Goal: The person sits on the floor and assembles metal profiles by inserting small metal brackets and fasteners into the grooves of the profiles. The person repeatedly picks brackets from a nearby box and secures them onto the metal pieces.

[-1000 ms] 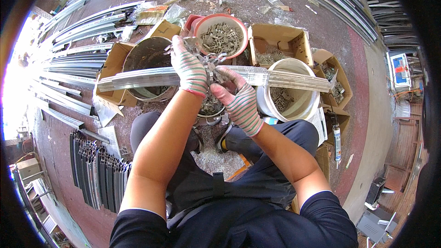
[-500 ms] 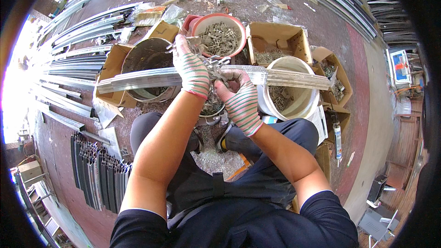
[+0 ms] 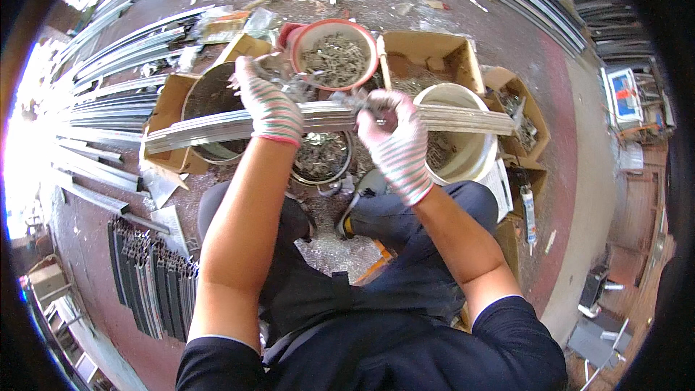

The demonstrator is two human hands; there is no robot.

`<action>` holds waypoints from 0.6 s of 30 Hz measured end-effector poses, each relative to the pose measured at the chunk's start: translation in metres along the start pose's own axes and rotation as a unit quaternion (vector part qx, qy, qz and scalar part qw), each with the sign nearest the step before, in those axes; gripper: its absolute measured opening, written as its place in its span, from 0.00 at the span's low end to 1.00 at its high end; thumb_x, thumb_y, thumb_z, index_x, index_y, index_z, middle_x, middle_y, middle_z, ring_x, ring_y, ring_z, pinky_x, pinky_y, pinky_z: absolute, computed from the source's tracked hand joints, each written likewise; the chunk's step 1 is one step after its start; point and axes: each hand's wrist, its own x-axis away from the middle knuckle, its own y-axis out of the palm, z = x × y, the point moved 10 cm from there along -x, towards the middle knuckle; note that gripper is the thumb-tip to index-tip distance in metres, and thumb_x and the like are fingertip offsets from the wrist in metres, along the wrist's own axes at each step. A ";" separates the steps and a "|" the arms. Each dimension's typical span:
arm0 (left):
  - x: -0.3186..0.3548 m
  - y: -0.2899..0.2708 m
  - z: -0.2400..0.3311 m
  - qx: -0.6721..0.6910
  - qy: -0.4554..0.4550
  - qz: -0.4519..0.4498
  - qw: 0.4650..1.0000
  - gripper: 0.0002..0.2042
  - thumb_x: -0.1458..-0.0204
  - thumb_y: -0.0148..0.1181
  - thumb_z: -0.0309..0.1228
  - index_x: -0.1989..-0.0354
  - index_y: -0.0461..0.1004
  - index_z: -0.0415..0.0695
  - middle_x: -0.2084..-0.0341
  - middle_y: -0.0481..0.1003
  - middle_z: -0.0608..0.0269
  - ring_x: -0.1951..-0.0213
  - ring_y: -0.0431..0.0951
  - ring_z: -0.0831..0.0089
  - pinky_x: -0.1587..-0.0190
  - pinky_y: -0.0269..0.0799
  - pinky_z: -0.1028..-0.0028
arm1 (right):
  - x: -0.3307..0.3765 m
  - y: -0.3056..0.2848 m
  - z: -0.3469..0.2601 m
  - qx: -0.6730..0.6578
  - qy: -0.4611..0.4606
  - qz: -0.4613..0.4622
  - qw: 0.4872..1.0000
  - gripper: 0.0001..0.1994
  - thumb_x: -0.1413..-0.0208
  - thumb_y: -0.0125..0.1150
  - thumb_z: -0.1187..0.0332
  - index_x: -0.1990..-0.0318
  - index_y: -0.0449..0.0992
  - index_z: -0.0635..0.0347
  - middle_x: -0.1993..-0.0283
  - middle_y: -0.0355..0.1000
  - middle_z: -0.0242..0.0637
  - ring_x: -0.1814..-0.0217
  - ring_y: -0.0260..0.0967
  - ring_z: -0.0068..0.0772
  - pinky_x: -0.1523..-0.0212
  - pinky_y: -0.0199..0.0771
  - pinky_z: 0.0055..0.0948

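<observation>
Both my hands wear striped knit gloves. My left hand (image 3: 269,105) is above the left part of a bundle of long, thin metal strips (image 3: 217,129). Its fingers curl around several small grey metal pieces (image 3: 291,83), blurred by motion. Closer to the middle, my right hand (image 3: 398,141) pinches more small metal pieces (image 3: 368,103) between thumb and fingers, just over the strips; their exact shape is smeared. The bundle lies crosswise over a dark bucket and a white bucket (image 3: 486,146). Under it, between my arms, stands a round pan (image 3: 349,163) of small metal parts.
Beyond the strips are a red-rimmed basin (image 3: 372,65) of small metal parts and a cardboard box (image 3: 452,58). Another parts box (image 3: 539,119) sits at the right, near a sealant tube (image 3: 529,216). Long metal profiles (image 3: 108,112) cover the left floor, with dark short ones (image 3: 156,282) nearer.
My hands have drawn apart: the left has shifted left, the right has moved right, with metal pieces at its fingertips. More of the pan now shows between them.
</observation>
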 end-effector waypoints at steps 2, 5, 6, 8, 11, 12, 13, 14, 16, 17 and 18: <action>-0.005 0.003 0.006 0.020 0.027 -0.026 0.999 0.19 0.39 0.53 0.50 0.53 0.72 0.47 0.58 0.74 0.62 0.58 0.74 0.65 0.53 0.75 0.59 | -0.027 -0.043 0.002 0.126 -0.016 0.029 0.992 0.12 0.44 0.64 0.79 0.53 0.74 0.63 0.63 0.77 0.34 0.63 0.75 0.19 0.64 0.77 0.20; -0.005 0.002 0.004 0.012 0.019 -0.040 0.999 0.22 0.38 0.52 0.52 0.49 0.72 0.46 0.56 0.76 0.60 0.58 0.76 0.64 0.50 0.74 0.60 | -0.067 -0.107 0.030 0.268 0.039 0.063 0.961 0.14 0.46 0.67 0.74 0.52 0.75 0.64 0.61 0.79 0.36 0.63 0.76 0.23 0.59 0.78 0.25; -0.005 0.002 0.003 0.009 0.017 -0.037 0.999 0.23 0.38 0.51 0.53 0.47 0.72 0.46 0.55 0.76 0.59 0.56 0.76 0.64 0.49 0.74 0.59 | -0.072 -0.122 0.044 0.292 0.064 0.058 0.952 0.15 0.47 0.68 0.72 0.52 0.76 0.64 0.60 0.79 0.36 0.63 0.76 0.23 0.58 0.78 0.25; -0.004 0.003 0.004 -0.007 0.017 -0.032 0.999 0.25 0.37 0.50 0.53 0.45 0.72 0.46 0.51 0.75 0.59 0.53 0.76 0.63 0.49 0.73 0.59 | -0.078 -0.143 0.076 0.338 0.122 0.062 0.931 0.18 0.51 0.69 0.65 0.52 0.77 0.61 0.62 0.81 0.41 0.61 0.79 0.32 0.58 0.78 0.32; -0.005 0.003 0.004 -0.020 0.022 -0.031 0.999 0.24 0.37 0.50 0.53 0.45 0.72 0.45 0.52 0.76 0.59 0.54 0.76 0.63 0.49 0.73 0.59 | -0.081 -0.154 0.122 0.388 0.206 0.008 0.898 0.20 0.51 0.70 0.59 0.52 0.79 0.58 0.60 0.82 0.39 0.60 0.80 0.36 0.54 0.77 0.37; -0.007 0.005 0.004 -0.039 0.025 -0.030 0.998 0.24 0.38 0.46 0.56 0.54 0.75 0.49 0.58 0.78 0.66 0.62 0.74 0.69 0.61 0.66 0.63 | -0.082 -0.154 0.129 0.391 0.195 0.012 0.900 0.19 0.50 0.70 0.56 0.54 0.81 0.55 0.59 0.82 0.41 0.59 0.79 0.41 0.53 0.77 0.39; -0.007 0.006 0.005 -0.034 0.030 -0.038 0.998 0.24 0.38 0.46 0.56 0.54 0.75 0.49 0.58 0.78 0.65 0.62 0.74 0.69 0.62 0.67 0.63 | -0.084 -0.152 0.137 0.418 0.195 -0.015 0.887 0.18 0.50 0.69 0.56 0.55 0.82 0.55 0.59 0.82 0.42 0.58 0.79 0.42 0.52 0.77 0.40; -0.009 0.006 0.006 -0.032 0.034 -0.042 0.998 0.23 0.38 0.47 0.56 0.53 0.75 0.48 0.58 0.78 0.65 0.63 0.74 0.69 0.62 0.67 0.63 | -0.085 -0.150 0.147 0.448 0.212 -0.039 0.868 0.18 0.50 0.69 0.55 0.56 0.82 0.54 0.59 0.82 0.44 0.57 0.79 0.44 0.52 0.77 0.41; -0.010 0.005 0.008 -0.028 0.040 -0.043 0.998 0.23 0.38 0.48 0.55 0.53 0.75 0.48 0.58 0.78 0.64 0.64 0.75 0.68 0.62 0.69 0.64 | -0.084 -0.142 0.164 0.461 0.231 -0.077 0.854 0.16 0.51 0.68 0.54 0.59 0.84 0.53 0.57 0.80 0.48 0.54 0.78 0.50 0.50 0.76 0.43; -0.011 0.004 0.009 -0.025 0.040 -0.040 0.998 0.23 0.38 0.48 0.55 0.53 0.75 0.48 0.58 0.78 0.63 0.64 0.75 0.68 0.62 0.70 0.65 | -0.085 -0.138 0.165 0.471 0.211 -0.085 0.852 0.16 0.51 0.67 0.55 0.58 0.84 0.52 0.57 0.80 0.48 0.54 0.78 0.50 0.50 0.76 0.43; -0.011 0.001 0.010 -0.027 0.038 -0.027 0.999 0.23 0.38 0.48 0.55 0.54 0.75 0.48 0.58 0.78 0.63 0.65 0.75 0.68 0.62 0.70 0.65 | -0.084 -0.134 0.165 0.481 0.192 -0.092 0.851 0.16 0.51 0.67 0.55 0.58 0.84 0.52 0.57 0.80 0.48 0.53 0.78 0.50 0.50 0.76 0.43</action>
